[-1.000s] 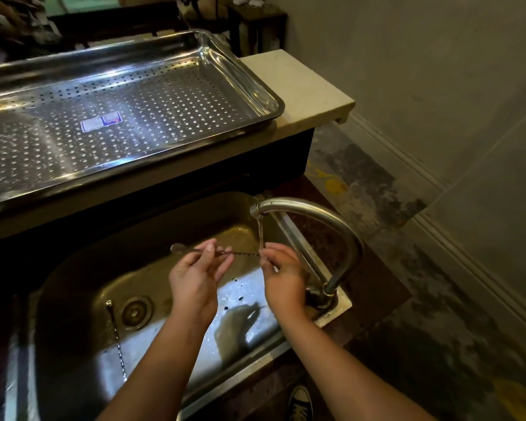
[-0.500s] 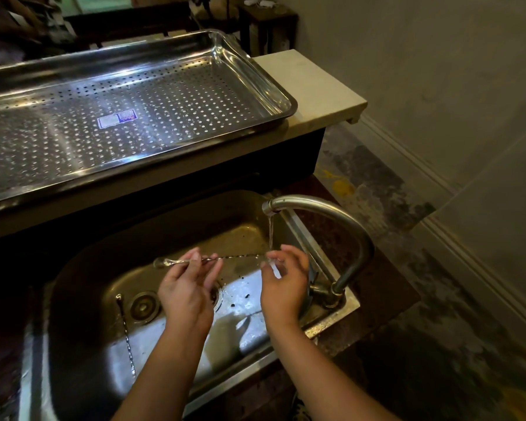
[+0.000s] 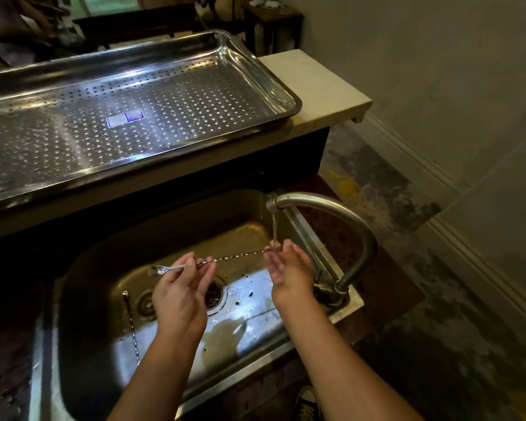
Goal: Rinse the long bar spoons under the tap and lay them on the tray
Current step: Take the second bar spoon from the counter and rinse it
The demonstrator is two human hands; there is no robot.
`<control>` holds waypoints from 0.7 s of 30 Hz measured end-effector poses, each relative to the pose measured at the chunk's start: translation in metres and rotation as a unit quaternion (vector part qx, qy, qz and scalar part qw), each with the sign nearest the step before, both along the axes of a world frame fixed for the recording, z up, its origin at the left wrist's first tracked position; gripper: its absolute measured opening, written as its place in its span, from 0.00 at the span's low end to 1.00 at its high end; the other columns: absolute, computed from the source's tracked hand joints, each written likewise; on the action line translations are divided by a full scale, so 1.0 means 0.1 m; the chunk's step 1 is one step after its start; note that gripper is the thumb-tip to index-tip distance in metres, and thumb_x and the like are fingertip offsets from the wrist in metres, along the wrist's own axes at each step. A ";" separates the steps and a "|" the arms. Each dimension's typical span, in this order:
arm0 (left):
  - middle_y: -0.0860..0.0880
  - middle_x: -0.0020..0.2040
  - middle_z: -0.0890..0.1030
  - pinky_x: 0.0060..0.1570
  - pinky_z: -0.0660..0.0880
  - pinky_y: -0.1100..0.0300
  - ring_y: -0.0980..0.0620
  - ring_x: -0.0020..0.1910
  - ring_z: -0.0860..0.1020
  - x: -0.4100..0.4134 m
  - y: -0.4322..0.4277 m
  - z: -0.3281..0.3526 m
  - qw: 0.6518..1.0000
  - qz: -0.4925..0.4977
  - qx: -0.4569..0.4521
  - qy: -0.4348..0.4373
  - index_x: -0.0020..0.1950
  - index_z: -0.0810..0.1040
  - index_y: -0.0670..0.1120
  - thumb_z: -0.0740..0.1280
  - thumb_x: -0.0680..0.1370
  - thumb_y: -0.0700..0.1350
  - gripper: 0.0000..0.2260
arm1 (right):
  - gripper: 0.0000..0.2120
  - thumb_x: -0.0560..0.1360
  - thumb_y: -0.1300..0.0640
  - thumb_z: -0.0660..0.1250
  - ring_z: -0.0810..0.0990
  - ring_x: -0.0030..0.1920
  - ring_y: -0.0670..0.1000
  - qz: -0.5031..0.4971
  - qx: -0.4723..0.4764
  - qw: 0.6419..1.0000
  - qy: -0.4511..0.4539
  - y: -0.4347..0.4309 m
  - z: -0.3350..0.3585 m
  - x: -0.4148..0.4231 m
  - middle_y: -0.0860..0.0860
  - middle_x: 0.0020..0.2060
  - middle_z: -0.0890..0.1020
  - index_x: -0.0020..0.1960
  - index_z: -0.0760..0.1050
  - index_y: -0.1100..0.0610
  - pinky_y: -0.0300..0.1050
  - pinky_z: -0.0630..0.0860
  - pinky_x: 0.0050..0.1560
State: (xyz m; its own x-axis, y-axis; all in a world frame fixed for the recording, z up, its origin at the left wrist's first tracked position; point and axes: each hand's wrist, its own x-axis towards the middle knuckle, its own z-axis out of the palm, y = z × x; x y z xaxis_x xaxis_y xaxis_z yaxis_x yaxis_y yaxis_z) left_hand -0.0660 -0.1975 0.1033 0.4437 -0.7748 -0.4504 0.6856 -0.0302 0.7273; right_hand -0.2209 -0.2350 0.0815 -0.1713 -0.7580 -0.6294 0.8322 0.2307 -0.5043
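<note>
A slim twisted-stem bar spoon (image 3: 225, 259) lay nearly level above the sink, its far end under the tap (image 3: 325, 214)'s thin running stream. A second bar spoon (image 3: 131, 326) lay on the sink floor. The perforated steel tray (image 3: 264, 74) sat on the tabletop behind.

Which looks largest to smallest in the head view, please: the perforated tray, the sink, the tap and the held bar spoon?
1. Perforated tray
2. Sink, similar in extent; the tray is cut off at the left edge, so this order is unsure
3. Tap
4. Bar spoon, about as long as the tap but far thinner
</note>
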 end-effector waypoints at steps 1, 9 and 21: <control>0.40 0.44 0.80 0.45 0.82 0.54 0.47 0.41 0.83 0.01 0.01 0.00 1.000 0.000 0.002 -0.001 0.50 0.77 0.37 0.62 0.79 0.34 0.04 | 0.08 0.78 0.64 0.69 0.87 0.39 0.52 0.011 -0.002 1.000 0.002 0.00 -0.02 0.00 0.59 0.43 0.86 0.56 0.76 0.64 0.42 0.83 0.38; 0.41 0.42 0.79 0.49 0.81 0.51 0.47 0.40 0.83 0.01 0.07 -0.01 1.000 -0.015 0.007 0.001 0.50 0.77 0.38 0.63 0.79 0.34 0.04 | 0.12 0.81 0.53 0.66 0.88 0.41 0.51 0.134 -0.012 0.990 0.036 0.02 -0.11 -0.10 0.56 0.43 0.88 0.54 0.76 0.63 0.41 0.83 0.38; 0.38 0.46 0.78 0.52 0.81 0.50 0.43 0.48 0.82 0.00 0.01 -0.01 0.998 -0.045 -0.025 0.030 0.52 0.73 0.37 0.57 0.80 0.30 0.07 | 0.07 0.74 0.74 0.69 0.87 0.41 0.54 0.181 -0.006 0.983 0.007 -0.09 0.02 -0.05 0.62 0.43 0.85 0.48 0.76 0.66 0.43 0.84 0.39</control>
State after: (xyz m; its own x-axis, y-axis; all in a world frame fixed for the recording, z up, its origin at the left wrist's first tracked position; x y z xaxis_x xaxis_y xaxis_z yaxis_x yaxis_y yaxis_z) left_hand -0.0665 -0.1962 0.1018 0.3442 -0.8324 -0.4343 0.7236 -0.0596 0.6877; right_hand -0.2262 -0.2441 0.0839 0.1032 -0.7782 -0.6195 0.6899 0.5047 -0.5190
